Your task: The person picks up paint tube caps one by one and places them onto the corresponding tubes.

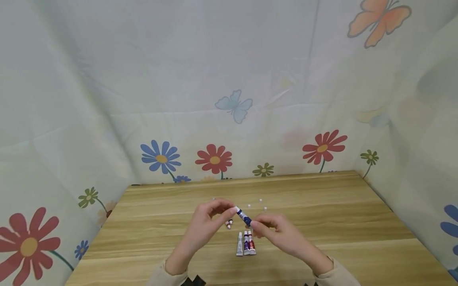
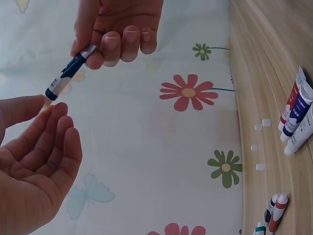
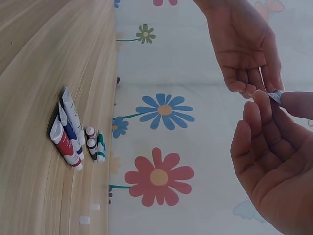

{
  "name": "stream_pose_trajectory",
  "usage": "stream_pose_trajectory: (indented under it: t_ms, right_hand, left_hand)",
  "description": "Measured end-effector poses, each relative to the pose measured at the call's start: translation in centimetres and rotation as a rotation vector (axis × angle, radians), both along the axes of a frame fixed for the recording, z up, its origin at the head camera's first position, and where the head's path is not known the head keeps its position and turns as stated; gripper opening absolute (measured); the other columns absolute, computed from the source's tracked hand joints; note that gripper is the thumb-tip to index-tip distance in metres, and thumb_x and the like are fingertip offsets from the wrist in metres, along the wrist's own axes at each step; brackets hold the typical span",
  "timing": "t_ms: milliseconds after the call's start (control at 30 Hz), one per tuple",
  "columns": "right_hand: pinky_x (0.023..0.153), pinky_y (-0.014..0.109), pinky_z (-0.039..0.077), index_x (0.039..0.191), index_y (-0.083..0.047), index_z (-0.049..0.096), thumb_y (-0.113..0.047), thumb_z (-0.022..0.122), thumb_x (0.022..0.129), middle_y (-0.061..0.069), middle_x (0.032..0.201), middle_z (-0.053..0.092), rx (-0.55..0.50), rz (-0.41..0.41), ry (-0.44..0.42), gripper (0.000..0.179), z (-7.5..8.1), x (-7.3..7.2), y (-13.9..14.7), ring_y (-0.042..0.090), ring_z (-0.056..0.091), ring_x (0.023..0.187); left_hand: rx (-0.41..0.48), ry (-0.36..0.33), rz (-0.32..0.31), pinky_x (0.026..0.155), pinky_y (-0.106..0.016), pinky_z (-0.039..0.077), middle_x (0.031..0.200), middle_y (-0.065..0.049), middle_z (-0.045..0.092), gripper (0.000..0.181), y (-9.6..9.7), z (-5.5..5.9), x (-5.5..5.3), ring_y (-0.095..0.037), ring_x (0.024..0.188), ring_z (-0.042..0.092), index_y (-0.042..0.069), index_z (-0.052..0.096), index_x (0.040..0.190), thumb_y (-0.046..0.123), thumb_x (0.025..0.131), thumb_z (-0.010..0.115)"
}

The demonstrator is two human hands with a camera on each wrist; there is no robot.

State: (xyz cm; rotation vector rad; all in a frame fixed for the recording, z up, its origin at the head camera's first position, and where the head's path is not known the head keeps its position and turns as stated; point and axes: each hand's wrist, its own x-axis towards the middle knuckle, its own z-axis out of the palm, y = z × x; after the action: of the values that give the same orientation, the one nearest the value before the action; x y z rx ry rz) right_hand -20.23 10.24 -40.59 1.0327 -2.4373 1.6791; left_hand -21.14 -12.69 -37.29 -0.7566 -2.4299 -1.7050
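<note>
Above the table, a small dark-blue and silver paint tube (image 1: 245, 217) is held at both ends. My left hand (image 1: 204, 223) pinches its white cap end between thumb and forefinger. My right hand (image 1: 278, 231) pinches the flat crimped end; the right wrist view shows only that silver end (image 3: 275, 96), with the rest hidden behind fingers. Below the hands lie three tubes side by side: a white one (image 1: 240, 245), a purple-blue one (image 1: 246, 243) and a red one (image 1: 252, 244). Their capped ends point away from me.
Beyond them, partly covered by my left hand in the head view, several more tubes lie together, among them a red-brown one (image 2: 278, 214) and a green one (image 3: 100, 148). Several small white pieces (image 1: 265, 208) are scattered farther back on the wooden table (image 1: 322, 206). A flowered curtain (image 1: 179, 79) surrounds the table.
</note>
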Motion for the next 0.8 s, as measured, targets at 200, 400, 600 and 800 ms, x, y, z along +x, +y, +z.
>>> stream_pose_trajectory:
  t_ms: [200, 400, 600, 800]
  right_hand:
    - [0.065, 0.033, 0.05, 0.091, -0.018, 0.069, -0.03, 0.054, 0.094, 0.001, 0.08, 0.064, -0.014, -0.011, -0.044, 0.019, 0.3, 0.0, 0.0, 0.015, 0.059, 0.071]
    - [0.069, 0.035, 0.052, 0.093, -0.017, 0.069, -0.032, 0.057, 0.093, 0.002, 0.085, 0.067, -0.033, -0.016, -0.101, 0.02, 0.1, 0.0, -0.1, 0.02, 0.063, 0.076]
    - [0.071, 0.038, 0.052, 0.096, -0.014, 0.069, -0.032, 0.061, 0.09, 0.001, 0.085, 0.066, -0.069, -0.034, -0.162, 0.02, -0.2, -0.2, 0.0, 0.027, 0.063, 0.08]
    - [0.073, 0.032, 0.052, 0.102, -0.009, 0.067, -0.025, 0.065, 0.088, 0.009, 0.094, 0.066, -0.086, -0.065, -0.211, 0.021, -0.3, -0.6, 0.1, 0.028, 0.063, 0.085]
  left_hand:
    - [0.065, 0.019, 0.008, 0.077, -0.036, 0.049, 0.092, 0.003, 0.066, 0.015, 0.6, 0.8, 0.6, -0.018, 0.083, 0.061, 0.014, 0.068, 0.101, 0.021, 0.088, 0.066]
    - [0.092, 0.044, 0.009, 0.076, -0.031, 0.049, 0.093, 0.003, 0.067, 0.016, 0.7, 0.2, 0.4, -0.018, 0.084, 0.061, 0.014, 0.068, 0.1, 0.022, 0.087, 0.066]
    - [0.087, 0.001, 0.003, 0.069, -0.031, 0.05, 0.092, 0.001, 0.066, 0.014, 1.1, 1.0, 0.6, -0.019, 0.078, 0.06, 0.013, 0.068, 0.1, 0.02, 0.088, 0.066]
    - [0.131, -0.036, -0.017, 0.068, -0.029, 0.05, 0.094, -0.001, 0.066, 0.018, 1.3, -1.1, -1.1, -0.022, 0.08, 0.06, 0.013, 0.068, 0.1, 0.023, 0.087, 0.067]
